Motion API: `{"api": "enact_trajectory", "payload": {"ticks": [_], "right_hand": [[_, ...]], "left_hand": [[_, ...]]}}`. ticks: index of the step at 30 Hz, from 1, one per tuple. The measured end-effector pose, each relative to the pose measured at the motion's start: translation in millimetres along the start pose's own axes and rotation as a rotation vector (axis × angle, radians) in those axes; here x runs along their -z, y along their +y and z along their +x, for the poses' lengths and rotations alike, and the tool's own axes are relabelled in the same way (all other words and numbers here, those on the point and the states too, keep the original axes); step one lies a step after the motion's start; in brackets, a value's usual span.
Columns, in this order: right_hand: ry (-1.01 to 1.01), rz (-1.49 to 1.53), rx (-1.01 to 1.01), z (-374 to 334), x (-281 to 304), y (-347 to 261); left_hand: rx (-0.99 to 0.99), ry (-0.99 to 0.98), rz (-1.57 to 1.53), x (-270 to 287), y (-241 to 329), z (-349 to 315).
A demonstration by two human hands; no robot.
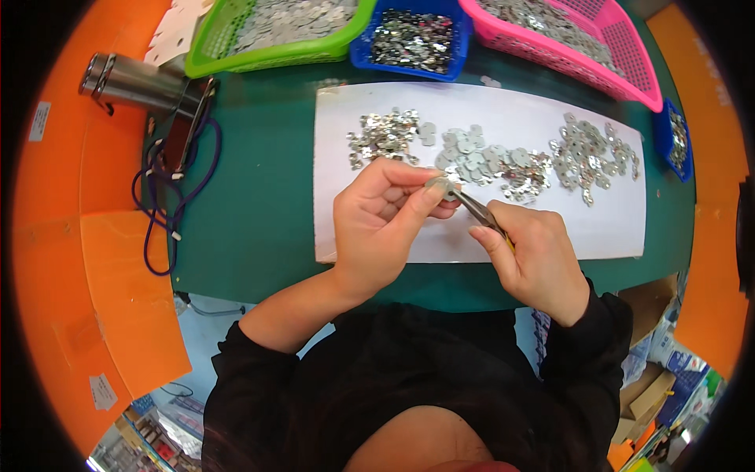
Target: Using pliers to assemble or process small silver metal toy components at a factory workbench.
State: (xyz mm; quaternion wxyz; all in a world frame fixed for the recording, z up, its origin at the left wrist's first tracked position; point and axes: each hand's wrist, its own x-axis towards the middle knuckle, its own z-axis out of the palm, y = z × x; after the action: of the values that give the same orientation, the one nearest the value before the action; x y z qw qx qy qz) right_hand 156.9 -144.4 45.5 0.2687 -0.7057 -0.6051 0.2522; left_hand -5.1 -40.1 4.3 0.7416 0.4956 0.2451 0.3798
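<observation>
Between the thumb and fingers of my left hand (385,212) is a small flat grey metal piece (441,186). My right hand (539,252) is closed round a pair of pliers (481,211), whose jaws meet the metal piece at its right side. Both hands are over the near half of a white board (362,236). Beyond them lie a heap of shiny small metal parts (385,135), a heap of flat grey pieces (470,153), more shiny parts (525,173) and a spread of joined-looking round pieces (582,149).
Along the far edge stand a green basket (275,59), a blue tray (413,71) and a pink basket (550,63), all filled with metal parts. A small blue tray (686,161) is at the right. At the left are a steel tumbler (134,79) and a phone (197,130) with a purple cord (212,157).
</observation>
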Motion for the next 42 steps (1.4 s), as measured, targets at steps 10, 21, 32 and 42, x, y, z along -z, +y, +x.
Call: {"api": "enact_trajectory", "payload": {"ticks": [10,21,32,42], "right_hand": [[0.172,0.240,0.014,-11.1,5.5,9.1],[0.372,0.491,0.166,0.4,-23.4,6.3],[0.506,0.273,0.356,-1.0,-19.7,12.4],[0.574,0.036,0.478,-4.3,-14.1,21.4]], "left_hand": [[0.046,-0.100,-0.061,0.8,-6.3,2.9],[-0.529,-0.274,0.379,12.9,-9.9,-0.1],[-0.681,-0.324,0.459,6.9,-2.7,6.4],[-0.611,-0.399,0.397,4.3,-7.2,4.3]]}}
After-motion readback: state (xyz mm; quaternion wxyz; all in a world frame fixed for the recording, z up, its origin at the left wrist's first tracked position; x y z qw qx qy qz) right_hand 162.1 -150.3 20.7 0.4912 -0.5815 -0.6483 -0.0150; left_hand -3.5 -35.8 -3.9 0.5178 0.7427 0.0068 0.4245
